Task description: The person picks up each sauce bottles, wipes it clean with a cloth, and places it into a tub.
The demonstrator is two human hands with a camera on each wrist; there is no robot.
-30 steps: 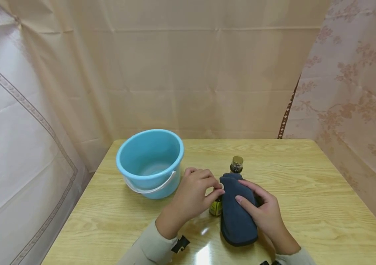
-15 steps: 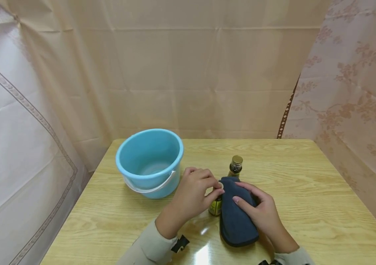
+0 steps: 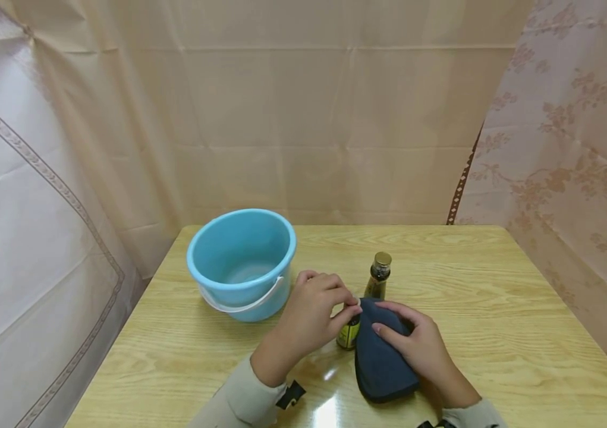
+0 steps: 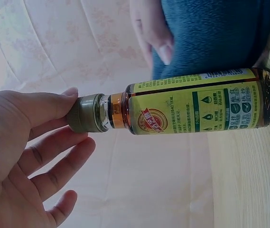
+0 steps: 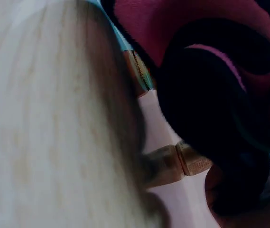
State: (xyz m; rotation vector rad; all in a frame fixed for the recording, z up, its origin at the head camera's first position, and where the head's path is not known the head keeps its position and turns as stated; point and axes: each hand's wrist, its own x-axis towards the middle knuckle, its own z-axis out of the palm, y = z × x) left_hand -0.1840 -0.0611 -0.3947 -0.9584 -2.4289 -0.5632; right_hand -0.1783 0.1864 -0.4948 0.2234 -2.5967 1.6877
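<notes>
My left hand (image 3: pixel 308 312) pinches the top of a small bottle (image 3: pixel 348 334) that stands upright on the table. In the left wrist view, thumb and forefinger are on its olive-gold cap (image 4: pixel 88 114), the other fingers stand away, and the yellow-green label (image 4: pixel 191 107) faces the camera. My right hand (image 3: pixel 421 342) grips a folded dark blue cloth (image 3: pixel 380 371), thumb on the near face, beside the bottle's right side. Whether cloth and bottle touch is unclear. Dark and reddish folds of the cloth (image 5: pixel 206 99) fill much of the right wrist view.
A second, gold-capped bottle (image 3: pixel 378 278) stands behind the cloth, its lower part hidden. To the left stands a light blue bucket (image 3: pixel 241 291) with its white handle hanging down. All rest on a wooden table (image 3: pixel 496 309), with curtains (image 3: pixel 303 119) behind and at the sides.
The right hand and cloth have shifted down toward the near edge, and the cloth's top has narrowed. More of the second bottle shows. The left hand stays on the cap.
</notes>
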